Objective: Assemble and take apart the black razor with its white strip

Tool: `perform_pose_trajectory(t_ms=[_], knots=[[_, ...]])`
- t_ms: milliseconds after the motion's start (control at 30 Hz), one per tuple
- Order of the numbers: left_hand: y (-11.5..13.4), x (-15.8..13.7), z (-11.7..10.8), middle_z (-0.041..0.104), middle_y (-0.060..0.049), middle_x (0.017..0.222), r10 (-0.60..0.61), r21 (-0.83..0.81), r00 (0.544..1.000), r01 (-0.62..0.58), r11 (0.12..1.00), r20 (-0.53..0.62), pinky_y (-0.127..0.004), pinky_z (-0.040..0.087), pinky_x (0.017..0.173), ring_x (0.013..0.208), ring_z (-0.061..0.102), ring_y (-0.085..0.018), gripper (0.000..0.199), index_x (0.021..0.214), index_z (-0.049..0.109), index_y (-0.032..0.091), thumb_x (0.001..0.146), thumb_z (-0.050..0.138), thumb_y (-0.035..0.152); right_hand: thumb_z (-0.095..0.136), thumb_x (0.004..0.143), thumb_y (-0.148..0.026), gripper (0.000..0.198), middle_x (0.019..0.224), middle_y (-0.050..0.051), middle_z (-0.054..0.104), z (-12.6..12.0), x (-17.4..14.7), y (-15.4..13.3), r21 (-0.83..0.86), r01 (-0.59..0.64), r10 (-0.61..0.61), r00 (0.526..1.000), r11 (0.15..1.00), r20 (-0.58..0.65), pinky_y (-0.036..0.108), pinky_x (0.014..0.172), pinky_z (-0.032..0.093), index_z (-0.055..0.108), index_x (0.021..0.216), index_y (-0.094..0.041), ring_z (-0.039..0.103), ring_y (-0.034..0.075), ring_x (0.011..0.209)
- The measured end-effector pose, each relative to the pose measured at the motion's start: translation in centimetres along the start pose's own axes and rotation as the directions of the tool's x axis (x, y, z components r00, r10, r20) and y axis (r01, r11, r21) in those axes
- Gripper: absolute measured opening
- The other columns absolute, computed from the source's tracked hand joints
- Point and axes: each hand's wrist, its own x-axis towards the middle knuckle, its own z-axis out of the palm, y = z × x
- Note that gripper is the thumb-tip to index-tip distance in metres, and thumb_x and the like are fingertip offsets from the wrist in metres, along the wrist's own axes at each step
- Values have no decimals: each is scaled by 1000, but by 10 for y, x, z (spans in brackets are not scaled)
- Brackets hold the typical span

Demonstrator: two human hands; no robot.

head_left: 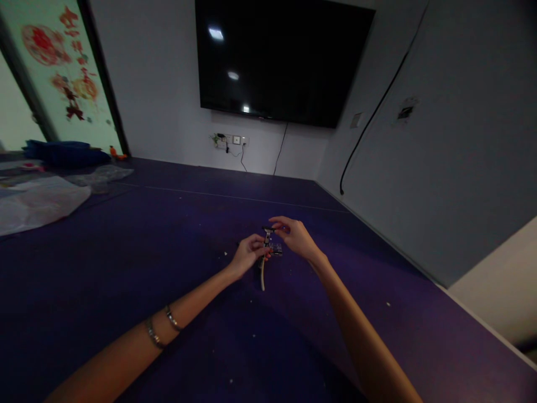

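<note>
Over the dark purple surface, my left hand pinches a small T-shaped part, pale along its stem with a dark bar across the top. My right hand has thumb and fingertips closed at the right end of that dark bar. Just behind the left fingertips shows a small dark rectangular piece with light markings, like a circuit board. A pale, slightly curved strip runs down below the left fingers. How these pieces join is too small to tell. Two bracelets circle my left forearm.
Crumpled clear plastic and a blue cloth item lie at the far left. A large black television hangs ahead, above wall sockets with cords. Another black cable hangs down the right wall. Small white bits dot the surface.
</note>
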Motion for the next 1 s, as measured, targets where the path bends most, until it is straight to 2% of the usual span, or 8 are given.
perform_pose_trajectory(t_ms=[133, 233, 400, 500, 600, 800, 933, 1000], knots=[[5, 6, -7, 67, -4, 79, 38, -36, 999, -38, 999, -11, -30, 49, 68, 69, 64, -15, 28, 89, 52, 15, 69, 67, 28, 55, 75, -15, 40, 98, 6, 66, 1, 3, 6, 96, -25, 29, 999, 995, -42, 27, 76, 47, 55, 115, -19, 61, 13, 84], [13, 10, -9, 68, -7, 86, 47, -35, 996, -50, 998, -70, -33, 47, 77, 81, 64, -18, 28, 96, 49, 16, 73, 63, 26, 53, 77, -21, 28, 93, 6, 66, 0, 4, 8, 66, -91, 95, 993, 994, -70, 25, 70, 47, 62, 104, -16, 60, 12, 76], [25, 11, -11, 68, -9, 96, 68, -38, 993, -72, 997, -97, -34, 42, 88, 94, 62, -17, 21, 99, 47, 17, 79, 55, 18, 47, 81, -34, 28, 56, -1, 53, 9, 1, 10, 59, -269, 251, 944, 961, 212, 18, 42, 38, 66, 79, -13, 47, 8, 47], [30, 10, -10, 67, -11, 100, 38, -72, 997, -42, 997, -61, -35, 44, 84, 86, 63, -17, 21, 101, 45, 16, 81, 51, 16, 46, 82, -38, 30, 50, -5, 43, 22, -2, 8, 154, -295, 225, 907, 943, 357, 17, 37, 35, 63, 77, -14, 40, 7, 42], [32, 9, -10, 66, -13, 102, -3, -100, 999, -2, 995, -45, -33, 45, 82, 87, 63, -17, 24, 103, 44, 16, 81, 52, 17, 46, 82, -41, 30, 52, -6, 39, 33, -4, 3, 251, -291, 175, 899, 923, 401, 16, 37, 34, 59, 73, -15, 38, 6, 43], [27, 22, -24, 67, -11, 96, -95, -32, 991, 92, 995, -97, -29, 46, 74, 85, 63, -18, 25, 100, 50, 15, 78, 55, 24, 44, 81, -41, 34, 50, -5, 37, 50, -2, 2, 199, -340, 283, 921, 919, 267, 17, 38, 29, 56, 63, -15, 36, 6, 42], [22, 37, -52, 67, -13, 91, -185, 318, 941, 273, 908, -282, -32, 46, 67, 84, 62, -24, 28, 89, 55, 14, 77, 52, 38, 43, 81, -43, 40, 55, -1, 47, 65, -7, 10, -98, -360, 368, 927, 928, 72, 18, 47, 32, 61, 60, -14, 48, 9, 53], [18, 42, -68, 66, -15, 93, -96, 555, 942, 270, 787, -322, -35, 44, 73, 90, 61, -27, 26, 88, 58, 13, 72, 57, 33, 44, 80, -45, 40, 69, 4, 57, 72, -13, 11, -268, -390, 410, 912, 881, 21, 20, 54, 36, 65, 65, -15, 55, 13, 64]])
